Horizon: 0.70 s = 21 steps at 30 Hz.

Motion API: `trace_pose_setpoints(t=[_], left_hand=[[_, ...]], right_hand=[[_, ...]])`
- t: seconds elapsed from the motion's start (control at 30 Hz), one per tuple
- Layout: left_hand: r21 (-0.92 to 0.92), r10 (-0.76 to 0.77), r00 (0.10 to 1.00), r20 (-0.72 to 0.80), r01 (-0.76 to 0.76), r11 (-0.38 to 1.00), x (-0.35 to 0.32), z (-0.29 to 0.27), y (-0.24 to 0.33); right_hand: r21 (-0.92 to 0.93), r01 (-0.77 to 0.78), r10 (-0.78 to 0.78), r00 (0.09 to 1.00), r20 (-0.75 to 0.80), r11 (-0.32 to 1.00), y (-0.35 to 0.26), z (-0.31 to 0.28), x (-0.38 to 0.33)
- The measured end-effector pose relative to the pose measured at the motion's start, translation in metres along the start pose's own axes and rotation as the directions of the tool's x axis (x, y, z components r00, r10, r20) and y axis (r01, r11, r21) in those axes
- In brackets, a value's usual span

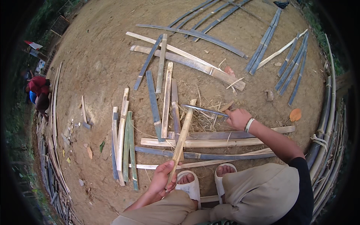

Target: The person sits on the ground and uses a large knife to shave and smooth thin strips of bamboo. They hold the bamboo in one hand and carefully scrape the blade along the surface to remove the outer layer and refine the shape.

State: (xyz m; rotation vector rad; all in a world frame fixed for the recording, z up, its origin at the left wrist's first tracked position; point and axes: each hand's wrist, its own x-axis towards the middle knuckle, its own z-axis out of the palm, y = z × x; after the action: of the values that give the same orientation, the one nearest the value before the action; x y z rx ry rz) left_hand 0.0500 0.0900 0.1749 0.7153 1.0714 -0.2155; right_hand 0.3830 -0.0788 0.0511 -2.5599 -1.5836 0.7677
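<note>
My left hand point(163, 179) is closed round the near end of a split bamboo strip point(181, 144), which slants up and away from me with its pale inner face showing. In my right hand point(239, 119) is the handle of a long-bladed knife point(206, 110). The blade points left, and its tip end lies across the strip near the far end; whether it cuts in cannot be made out. Pale shavings point(208, 120) are scattered on the ground under the blade. Split bamboo pieces point(221, 142) lie crosswise in front of my feet.
Green and dark bamboo strips point(130, 150) lie at the left, and more bamboo lengths point(217, 71) are farther off. Long poles point(326, 112) run along the right edge, tied at one spot. A pile of poles point(47, 161) lines the left side, where a person in red point(38, 85) is.
</note>
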Motion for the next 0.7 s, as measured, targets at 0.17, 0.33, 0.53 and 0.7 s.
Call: trace_pose_setpoints(t=[0.17,0.33,0.53,0.7], left_hand=[[-0.078,0.001,0.999,0.037,0.002,0.997,0.004,-0.010,-0.007],[-0.081,0.003,0.999,0.036,0.000,0.997,0.006,-0.011,-0.005],[-0.057,0.008,1.000,0.016,-0.007,0.998,0.002,0.000,-0.001],[-0.076,0.023,0.998,0.053,-0.019,0.997,0.005,-0.009,-0.006]], right_hand=[[0.007,0.109,-0.109,0.991,0.080,0.994,-0.016,-0.008,-0.003],[-0.065,0.092,-0.091,0.996,0.020,0.994,-0.018,-0.012,-0.003],[-0.054,0.092,-0.090,0.995,0.048,0.994,-0.014,-0.012,-0.010],[-0.102,0.179,-0.179,0.984,0.014,0.978,-0.015,-0.004,-0.016]])
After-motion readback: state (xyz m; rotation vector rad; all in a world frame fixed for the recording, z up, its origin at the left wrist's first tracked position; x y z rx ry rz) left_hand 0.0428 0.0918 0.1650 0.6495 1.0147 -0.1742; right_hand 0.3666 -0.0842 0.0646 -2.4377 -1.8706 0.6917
